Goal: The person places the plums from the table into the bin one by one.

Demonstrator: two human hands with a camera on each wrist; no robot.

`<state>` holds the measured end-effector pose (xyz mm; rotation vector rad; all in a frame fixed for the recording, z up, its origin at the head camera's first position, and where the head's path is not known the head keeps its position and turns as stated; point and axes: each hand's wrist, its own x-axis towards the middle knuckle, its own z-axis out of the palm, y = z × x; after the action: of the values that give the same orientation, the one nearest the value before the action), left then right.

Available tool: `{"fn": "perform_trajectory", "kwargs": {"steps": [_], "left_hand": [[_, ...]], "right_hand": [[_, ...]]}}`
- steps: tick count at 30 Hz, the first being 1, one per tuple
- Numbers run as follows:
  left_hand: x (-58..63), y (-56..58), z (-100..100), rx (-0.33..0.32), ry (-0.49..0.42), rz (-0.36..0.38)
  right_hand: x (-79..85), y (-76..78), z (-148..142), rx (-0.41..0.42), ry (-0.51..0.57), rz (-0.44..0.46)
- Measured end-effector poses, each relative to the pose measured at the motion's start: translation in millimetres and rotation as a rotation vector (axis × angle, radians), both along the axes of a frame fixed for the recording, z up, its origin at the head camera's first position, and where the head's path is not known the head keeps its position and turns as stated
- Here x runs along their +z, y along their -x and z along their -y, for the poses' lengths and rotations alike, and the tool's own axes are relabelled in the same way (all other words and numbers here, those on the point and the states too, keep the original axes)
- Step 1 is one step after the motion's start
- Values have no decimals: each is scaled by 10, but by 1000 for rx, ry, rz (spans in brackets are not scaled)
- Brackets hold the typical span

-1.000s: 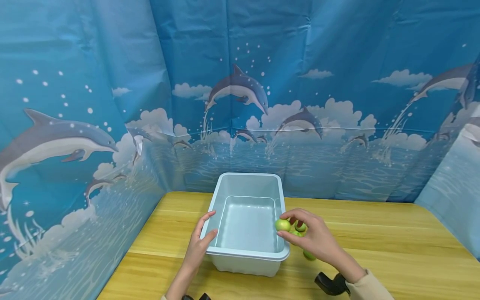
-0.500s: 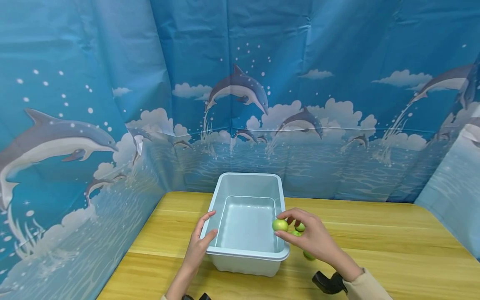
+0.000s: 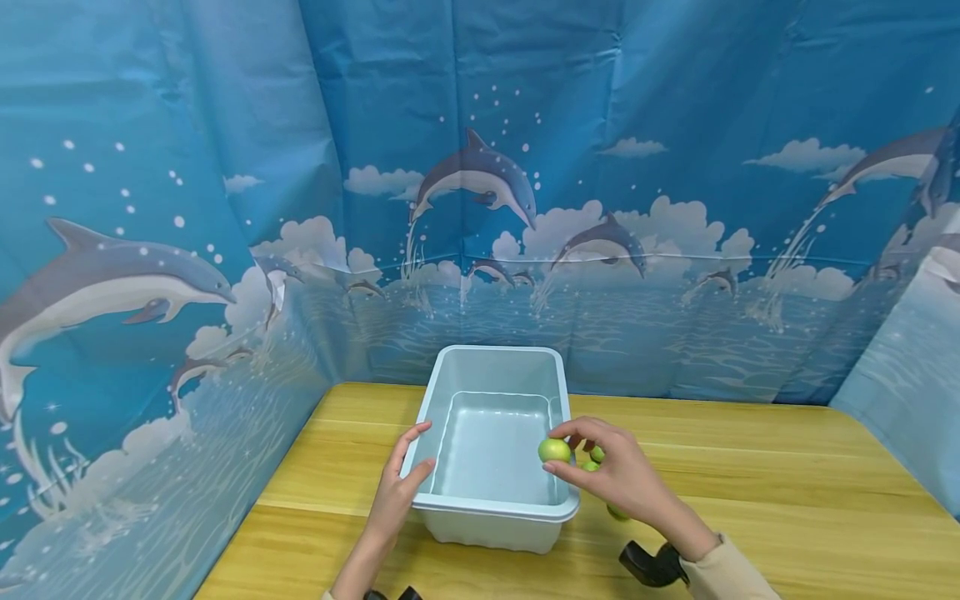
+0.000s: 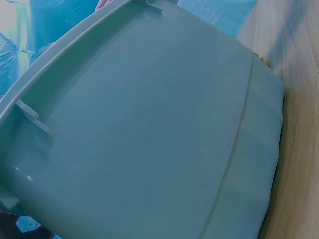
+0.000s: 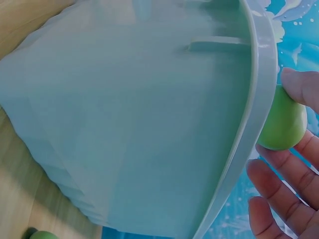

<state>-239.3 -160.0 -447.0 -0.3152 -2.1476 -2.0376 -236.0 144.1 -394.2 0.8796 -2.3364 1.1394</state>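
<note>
A pale blue-grey plastic bin (image 3: 495,510) stands on the table. My left hand (image 3: 393,487) rests on its left rim, index finger and thumb spread over the edge. The left wrist view shows mainly the outer wall of the bin (image 4: 144,124). My right hand (image 3: 618,471) pinches a small smooth green fruit (image 3: 554,451) between thumb and fingers, above the bin's right rim. In the right wrist view, the pinched green fruit (image 5: 284,122) is partly behind the rim, and the lower fingers (image 5: 279,194) are spread loosely.
Several more green fruits (image 3: 591,467) lie on the wooden table (image 3: 750,492) right of the bin, partly hidden by my right hand. One green fruit (image 5: 44,235) shows at the right wrist view's bottom edge. A dolphin-print curtain (image 3: 480,308) hangs behind the table.
My right hand has moved slightly left with the pinched green fruit, bringing it from the bin's right edge to just over the inside. My left hand and the bin have stayed put.
</note>
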Motion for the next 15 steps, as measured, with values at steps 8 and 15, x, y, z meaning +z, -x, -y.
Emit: {"fn": "perform_trajectory", "kwargs": {"steps": [8,15], "left_hand": [[3,4,-1,-1,8,1],[1,2,-3,5,9,9]], "right_hand": [[2,8,30,-13,-15,30],[-5,8,51,-3,-26,18]]}}
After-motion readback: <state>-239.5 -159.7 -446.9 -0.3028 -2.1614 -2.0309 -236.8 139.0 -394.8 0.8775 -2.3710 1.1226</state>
